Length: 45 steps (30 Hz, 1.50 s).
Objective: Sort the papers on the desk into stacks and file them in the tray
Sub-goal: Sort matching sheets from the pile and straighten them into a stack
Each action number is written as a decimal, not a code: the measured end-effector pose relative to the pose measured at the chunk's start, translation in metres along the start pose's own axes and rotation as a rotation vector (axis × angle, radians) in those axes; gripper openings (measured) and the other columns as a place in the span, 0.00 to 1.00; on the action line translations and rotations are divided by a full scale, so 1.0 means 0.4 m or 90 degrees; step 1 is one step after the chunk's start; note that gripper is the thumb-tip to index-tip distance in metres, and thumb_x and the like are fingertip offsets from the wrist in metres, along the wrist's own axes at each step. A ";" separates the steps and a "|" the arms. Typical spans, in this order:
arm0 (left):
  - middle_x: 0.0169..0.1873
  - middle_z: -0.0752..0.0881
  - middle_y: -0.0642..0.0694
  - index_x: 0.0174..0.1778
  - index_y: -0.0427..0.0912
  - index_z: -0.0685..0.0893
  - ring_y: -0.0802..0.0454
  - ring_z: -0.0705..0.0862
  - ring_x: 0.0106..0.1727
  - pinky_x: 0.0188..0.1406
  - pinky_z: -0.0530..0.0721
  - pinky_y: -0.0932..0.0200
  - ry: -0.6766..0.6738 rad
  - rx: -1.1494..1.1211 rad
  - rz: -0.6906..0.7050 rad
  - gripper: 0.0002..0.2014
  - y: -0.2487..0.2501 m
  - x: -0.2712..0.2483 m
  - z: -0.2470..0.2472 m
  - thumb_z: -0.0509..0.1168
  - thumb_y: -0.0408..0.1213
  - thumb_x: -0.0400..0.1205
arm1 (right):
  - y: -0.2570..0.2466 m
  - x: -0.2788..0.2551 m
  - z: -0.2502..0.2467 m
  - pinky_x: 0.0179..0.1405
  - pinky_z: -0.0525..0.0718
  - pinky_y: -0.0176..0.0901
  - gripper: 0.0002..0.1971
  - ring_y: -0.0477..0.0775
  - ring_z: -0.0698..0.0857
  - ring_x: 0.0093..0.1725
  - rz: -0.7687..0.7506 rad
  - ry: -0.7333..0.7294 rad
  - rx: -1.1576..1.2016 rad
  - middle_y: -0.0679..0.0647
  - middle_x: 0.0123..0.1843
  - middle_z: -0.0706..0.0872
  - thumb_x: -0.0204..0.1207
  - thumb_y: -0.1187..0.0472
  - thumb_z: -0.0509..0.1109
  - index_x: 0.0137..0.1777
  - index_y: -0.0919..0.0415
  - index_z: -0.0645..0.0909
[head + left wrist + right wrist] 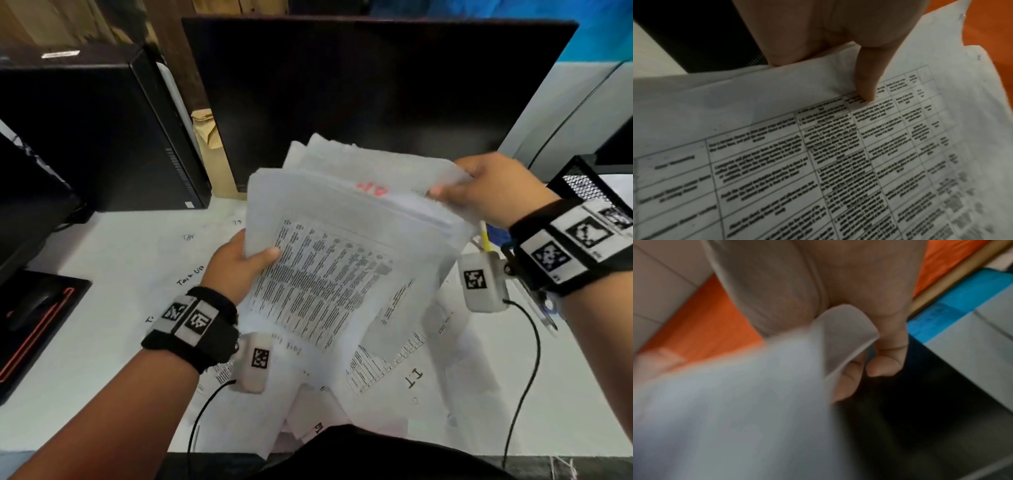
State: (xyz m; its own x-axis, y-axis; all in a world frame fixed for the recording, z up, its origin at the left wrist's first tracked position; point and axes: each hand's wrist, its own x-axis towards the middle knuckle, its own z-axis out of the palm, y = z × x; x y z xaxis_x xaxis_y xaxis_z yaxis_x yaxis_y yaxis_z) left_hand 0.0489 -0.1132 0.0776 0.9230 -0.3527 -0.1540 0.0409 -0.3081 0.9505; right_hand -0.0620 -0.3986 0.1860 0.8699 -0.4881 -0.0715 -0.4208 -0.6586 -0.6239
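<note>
Dark monitor (370,99) behind white desk (113,274); black computer tower (92,130) left; blue wall (596,31) beyond.

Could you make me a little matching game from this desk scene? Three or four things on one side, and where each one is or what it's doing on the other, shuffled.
Things:
1. left hand
2. right hand
3. mesh tray
4. loose papers

Places or states:
A. standing at the desk's right edge, behind the right wrist
B. gripping the near left edge of the held stack, thumb on the printed table
C. lying scattered on the desk under the held stack
D. pinching the stack's far right corner

Pairs: 1-B, 2-D, 3-A, 4-C
</note>
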 end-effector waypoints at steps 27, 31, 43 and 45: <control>0.51 0.87 0.56 0.60 0.51 0.82 0.54 0.84 0.56 0.62 0.79 0.53 0.139 -0.115 -0.002 0.14 0.062 -0.041 0.082 0.70 0.41 0.79 | 0.014 -0.071 0.222 0.47 0.81 0.26 0.11 0.29 0.85 0.46 -0.046 0.138 0.524 0.32 0.42 0.87 0.71 0.56 0.76 0.49 0.42 0.81; 0.48 0.86 0.61 0.54 0.55 0.82 0.67 0.82 0.51 0.52 0.80 0.62 0.115 -0.136 0.034 0.12 0.067 -0.065 0.075 0.72 0.41 0.76 | 0.011 -0.078 0.204 0.54 0.83 0.36 0.18 0.37 0.88 0.53 -0.071 0.127 0.538 0.42 0.50 0.90 0.63 0.55 0.80 0.54 0.47 0.84; 0.57 0.85 0.56 0.68 0.55 0.74 0.61 0.81 0.58 0.52 0.78 0.62 0.064 -0.104 0.035 0.28 0.029 -0.056 0.081 0.74 0.45 0.73 | -0.024 -0.097 0.152 0.53 0.77 0.25 0.34 0.37 0.80 0.50 -0.281 0.313 0.378 0.42 0.55 0.78 0.77 0.66 0.70 0.77 0.45 0.58; 0.57 0.85 0.58 0.67 0.55 0.75 0.65 0.81 0.57 0.49 0.77 0.66 0.082 -0.135 0.041 0.26 0.026 -0.054 0.082 0.73 0.43 0.74 | -0.035 -0.093 0.140 0.59 0.71 0.21 0.29 0.34 0.76 0.53 -0.331 0.303 0.256 0.46 0.54 0.76 0.79 0.64 0.68 0.75 0.41 0.63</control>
State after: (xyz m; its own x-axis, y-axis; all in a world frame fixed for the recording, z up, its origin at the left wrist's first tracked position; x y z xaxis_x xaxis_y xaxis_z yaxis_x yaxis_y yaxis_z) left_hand 0.0167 -0.1378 0.0819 0.9670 -0.2457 -0.0680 0.0467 -0.0914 0.9947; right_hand -0.0740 -0.3389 0.1540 0.6878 -0.4269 0.5871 0.2106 -0.6567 -0.7242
